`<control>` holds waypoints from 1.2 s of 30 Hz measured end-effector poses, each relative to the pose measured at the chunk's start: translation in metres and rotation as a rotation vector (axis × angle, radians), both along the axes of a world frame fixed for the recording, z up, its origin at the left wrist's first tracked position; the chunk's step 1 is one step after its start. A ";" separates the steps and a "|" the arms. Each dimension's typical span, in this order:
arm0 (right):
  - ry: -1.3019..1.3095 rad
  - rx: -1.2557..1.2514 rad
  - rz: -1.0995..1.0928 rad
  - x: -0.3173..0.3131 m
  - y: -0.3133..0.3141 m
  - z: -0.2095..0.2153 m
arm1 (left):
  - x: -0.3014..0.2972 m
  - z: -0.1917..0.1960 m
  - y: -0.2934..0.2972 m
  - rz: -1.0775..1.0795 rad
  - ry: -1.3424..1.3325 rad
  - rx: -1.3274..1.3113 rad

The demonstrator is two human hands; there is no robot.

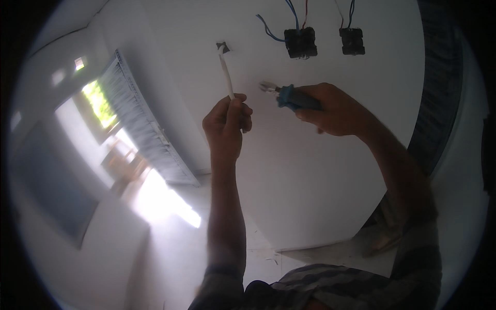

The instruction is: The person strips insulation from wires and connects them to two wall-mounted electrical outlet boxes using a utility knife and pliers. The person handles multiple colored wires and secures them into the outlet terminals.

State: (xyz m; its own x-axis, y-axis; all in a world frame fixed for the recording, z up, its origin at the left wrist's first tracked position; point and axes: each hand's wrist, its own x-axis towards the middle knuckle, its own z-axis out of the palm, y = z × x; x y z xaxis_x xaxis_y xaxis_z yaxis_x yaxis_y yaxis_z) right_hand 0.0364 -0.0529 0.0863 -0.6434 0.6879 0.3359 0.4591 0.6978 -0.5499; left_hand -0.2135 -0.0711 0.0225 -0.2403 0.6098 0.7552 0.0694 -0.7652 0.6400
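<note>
The pliers (pixel 299 98) pair a bare metal head, greyish with a slight shine, with blue handles that look like matt plastic or rubber. The white cable (pixel 226 72) has a smooth, plastic-looking sheath. Matt black plastic seems to form both wall boxes (pixel 300 43), and the thin blue wires (pixel 268 28) wear plastic insulation. The wall (pixel 310 191) is smooth, matt and painted-looking; the door panel (pixel 135 106) looks streaky. The striped shirt (pixel 330 276) is soft, matt cloth.
</note>
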 end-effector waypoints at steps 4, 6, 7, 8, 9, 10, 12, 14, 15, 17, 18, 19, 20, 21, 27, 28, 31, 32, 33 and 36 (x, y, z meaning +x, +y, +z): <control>-0.034 0.365 -0.032 -0.023 -0.002 0.000 | 0.002 0.010 -0.014 0.264 0.144 -0.010; -0.037 0.501 -0.047 -0.031 0.008 -0.003 | 0.003 0.010 -0.014 0.344 0.194 -0.006; -0.059 0.498 -0.049 -0.035 0.007 0.001 | 0.000 0.009 -0.014 0.387 0.214 -0.007; -0.082 0.495 -0.050 -0.040 0.005 0.004 | -0.002 0.009 -0.014 0.428 0.234 -0.007; -0.105 0.492 -0.053 -0.043 0.004 0.007 | -0.003 0.009 -0.014 0.436 0.248 -0.002; -0.101 0.509 -0.055 -0.045 0.005 0.007 | -0.003 0.009 -0.015 0.441 0.263 0.002; -0.092 0.544 -0.061 -0.048 0.009 0.005 | -0.001 0.010 -0.015 0.451 0.280 -0.007; -0.107 0.544 -0.066 -0.050 0.010 0.006 | -0.001 0.010 -0.017 0.469 0.286 -0.032; -0.115 0.544 -0.068 -0.050 0.010 0.006 | -0.002 0.009 -0.016 0.482 0.299 -0.023; -0.116 0.546 -0.068 -0.052 0.010 0.009 | -0.006 0.009 -0.014 0.511 0.325 -0.002; -0.117 0.547 -0.068 -0.053 0.010 0.011 | -0.007 0.010 -0.013 0.521 0.333 0.011; -0.129 0.542 -0.082 -0.053 0.010 0.012 | -0.008 0.009 -0.012 0.530 0.342 0.023; -0.140 0.538 -0.096 -0.053 0.010 0.013 | -0.009 0.009 -0.012 0.539 0.351 0.036; -0.152 0.533 -0.111 -0.053 0.009 0.015 | -0.009 0.009 -0.012 0.547 0.358 0.031; -0.207 0.687 -0.184 -0.059 0.008 0.012 | -0.011 0.012 -0.019 0.625 0.423 0.046; -0.215 0.723 -0.198 -0.058 0.009 0.012 | -0.011 0.013 -0.018 0.646 0.449 0.054; -0.231 0.810 -0.231 -0.058 0.010 0.011 | -0.008 0.017 -0.022 0.702 0.506 0.054; -0.229 0.826 -0.235 -0.058 0.009 0.010 | -0.007 0.018 -0.024 0.720 0.521 0.050; -0.228 0.842 -0.238 -0.058 0.008 0.010 | -0.008 0.018 -0.023 0.724 0.524 0.058; -0.233 0.887 -0.227 -0.060 0.011 0.008 | -0.011 0.016 -0.022 0.723 0.499 0.075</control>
